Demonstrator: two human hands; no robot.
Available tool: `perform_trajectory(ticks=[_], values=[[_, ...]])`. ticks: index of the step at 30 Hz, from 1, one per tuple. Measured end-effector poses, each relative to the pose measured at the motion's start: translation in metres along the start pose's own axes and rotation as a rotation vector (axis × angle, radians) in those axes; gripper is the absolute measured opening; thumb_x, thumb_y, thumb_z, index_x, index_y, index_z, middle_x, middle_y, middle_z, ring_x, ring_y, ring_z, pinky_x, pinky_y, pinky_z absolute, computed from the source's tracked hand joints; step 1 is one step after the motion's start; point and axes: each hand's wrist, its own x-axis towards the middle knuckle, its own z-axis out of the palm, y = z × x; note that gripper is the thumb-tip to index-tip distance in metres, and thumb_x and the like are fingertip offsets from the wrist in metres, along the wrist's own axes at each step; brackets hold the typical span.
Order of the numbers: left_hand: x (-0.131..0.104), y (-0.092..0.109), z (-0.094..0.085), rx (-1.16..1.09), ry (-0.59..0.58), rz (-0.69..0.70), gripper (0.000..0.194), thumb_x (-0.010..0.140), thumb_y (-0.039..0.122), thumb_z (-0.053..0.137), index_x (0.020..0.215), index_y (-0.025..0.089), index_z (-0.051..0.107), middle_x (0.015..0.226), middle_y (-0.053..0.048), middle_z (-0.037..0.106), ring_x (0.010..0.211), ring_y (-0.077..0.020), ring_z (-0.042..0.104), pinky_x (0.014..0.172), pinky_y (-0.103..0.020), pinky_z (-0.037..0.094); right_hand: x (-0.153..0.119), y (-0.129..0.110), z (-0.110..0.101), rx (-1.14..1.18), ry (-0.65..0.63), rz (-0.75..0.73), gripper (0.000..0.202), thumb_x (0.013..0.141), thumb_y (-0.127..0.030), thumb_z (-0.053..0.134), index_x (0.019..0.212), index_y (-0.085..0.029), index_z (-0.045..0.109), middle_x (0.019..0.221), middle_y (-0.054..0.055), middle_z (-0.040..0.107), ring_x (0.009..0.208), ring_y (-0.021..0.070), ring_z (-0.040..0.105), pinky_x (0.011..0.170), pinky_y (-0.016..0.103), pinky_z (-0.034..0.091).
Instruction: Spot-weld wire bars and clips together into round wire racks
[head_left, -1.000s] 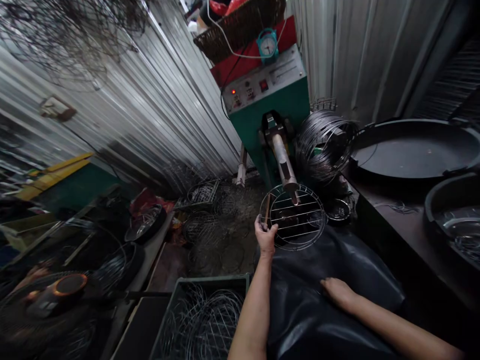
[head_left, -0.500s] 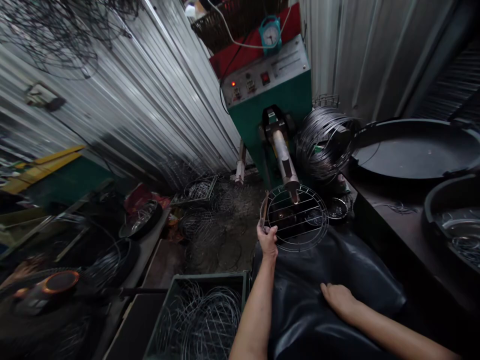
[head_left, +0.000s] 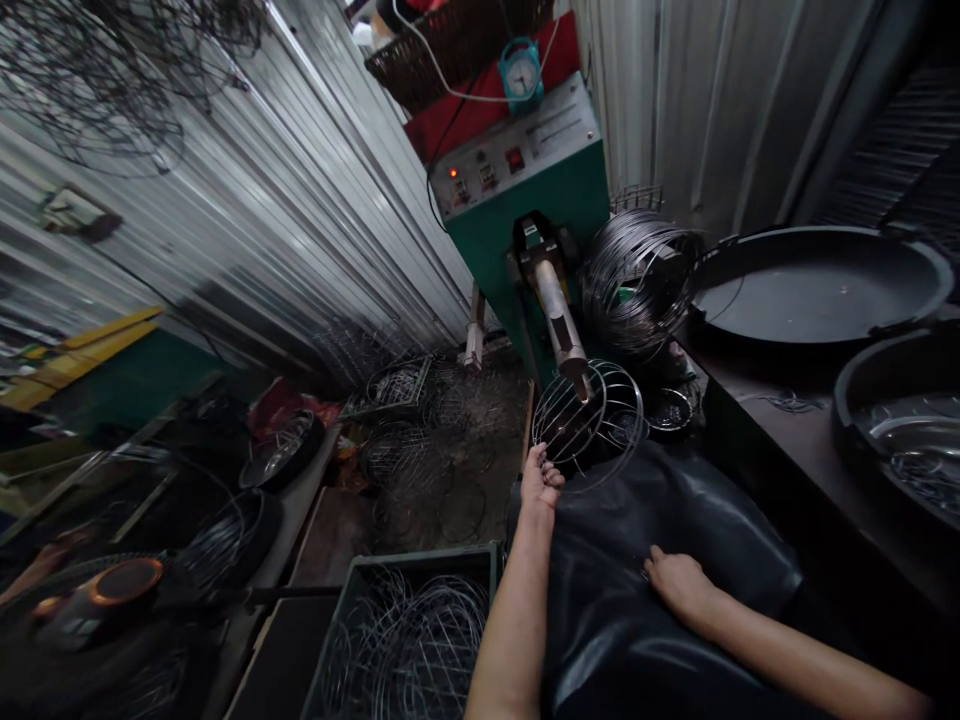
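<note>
Centrally, slightly right of the middle of the frame, a round wire rack [head_left: 592,420] is positioned tilted below the tip of a metal arm [head_left: 556,305]. The tip overlaps the rack in view; contact between them cannot be confirmed. The left hand [head_left: 541,482] supports the rack at its lower-left rim, with the grip closed on the wire. The right hand [head_left: 679,585], lower right of centre, rests on a black sheet [head_left: 622,610] with fingers curled; whether its grip encloses anything cannot be determined. The metal arm projects from a green machine [head_left: 487,245] at upper centre, where a red indicator lamp [head_left: 453,173] is lit. A wire coil [head_left: 637,285] is located just right of the arm. A crate [head_left: 424,556] at bottom centre contains wire pieces [head_left: 435,640]. At right, the surface [head_left: 780,425] carries a wide black pan [head_left: 802,290].
</note>
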Motion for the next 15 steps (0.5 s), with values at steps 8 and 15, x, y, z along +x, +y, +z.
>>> perform_trajectory(ticks=[8,15], values=[[-0.004,0.018,0.007,0.002,-0.025,-0.227,0.037,0.07,0.029,0.064,0.058,0.018,0.031,0.043,0.012,0.019,0.031,0.0007,0.016,0.03,-0.01,0.014,-0.032,0.041,0.0,0.122,0.303,-0.006,0.021,0.075,-0.002,0.046,0.083,-0.015,0.06,0.08,0.011,0.066,0.07,0.021,0.066,0.061,0.026,0.047],[-0.003,0.019,0.014,0.084,-0.037,-0.2,0.039,0.067,0.032,0.068,0.057,0.018,0.034,0.043,0.011,0.023,0.032,0.0012,0.017,0.031,-0.011,0.015,-0.039,0.052,-0.032,-0.029,0.135,0.044,0.038,0.073,0.006,0.038,0.091,-0.011,0.066,0.083,0.016,0.068,0.07,0.0239,0.068,0.056,0.027,0.048]])
